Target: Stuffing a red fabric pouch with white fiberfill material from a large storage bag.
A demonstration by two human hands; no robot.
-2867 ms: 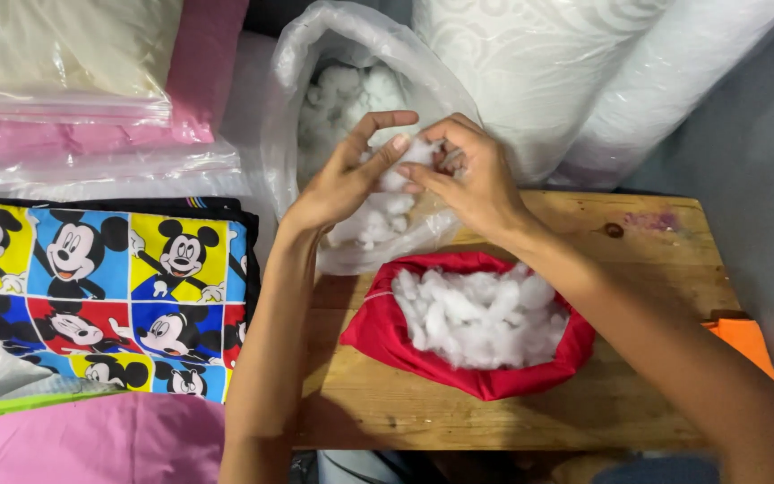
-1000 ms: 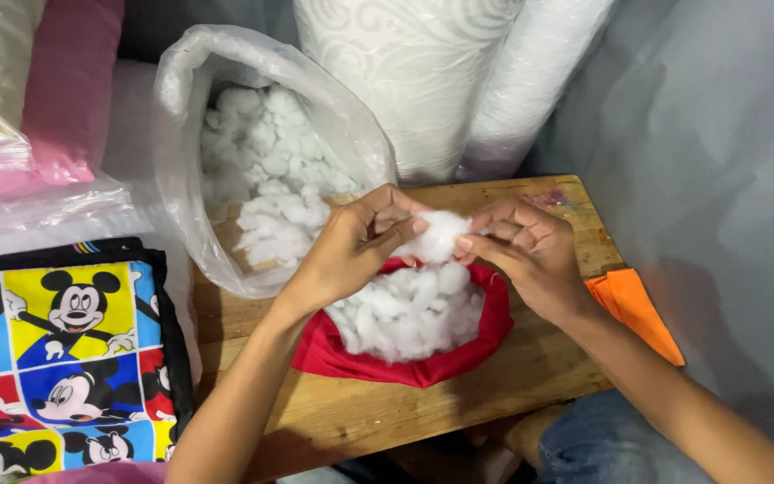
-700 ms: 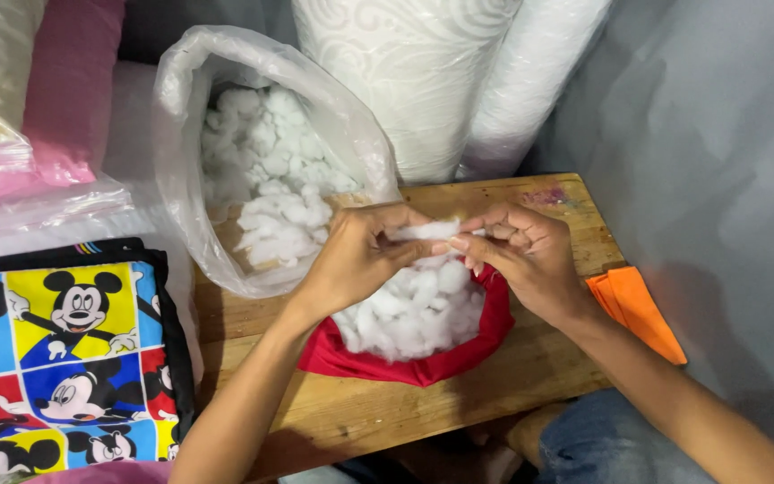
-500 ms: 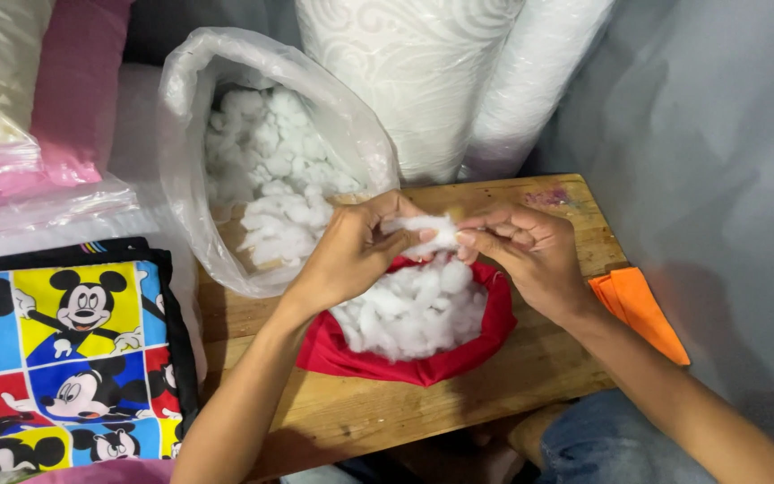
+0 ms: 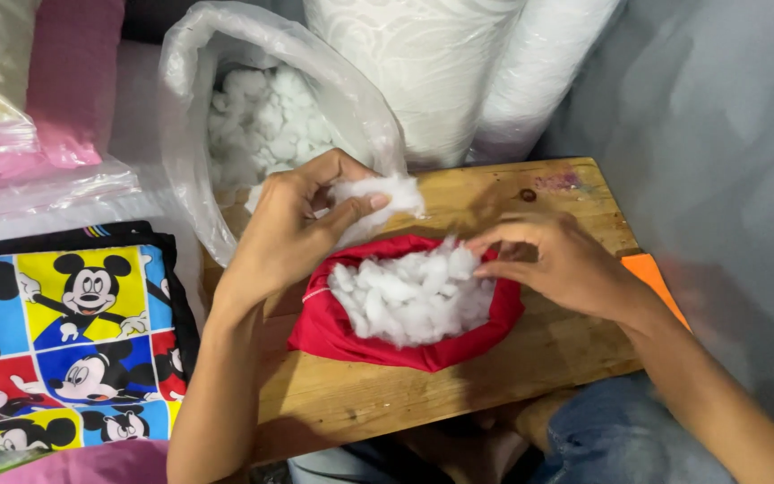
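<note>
Holding a tuft of white stuffing (image 5: 378,195) pinched between thumb and fingers, the left hand (image 5: 302,229) sits just above the upper left edge of the red fabric cover (image 5: 333,327), which lies open and heaped with white filling (image 5: 409,291) on the wooden board (image 5: 459,385). The right hand (image 5: 557,264) rests at the cover's right rim, fingertips narrowed on the filling (grasp unclear). Behind the cover's left side stands the clear plastic bag (image 5: 190,108) of stuffing; nothing lies between.
</note>
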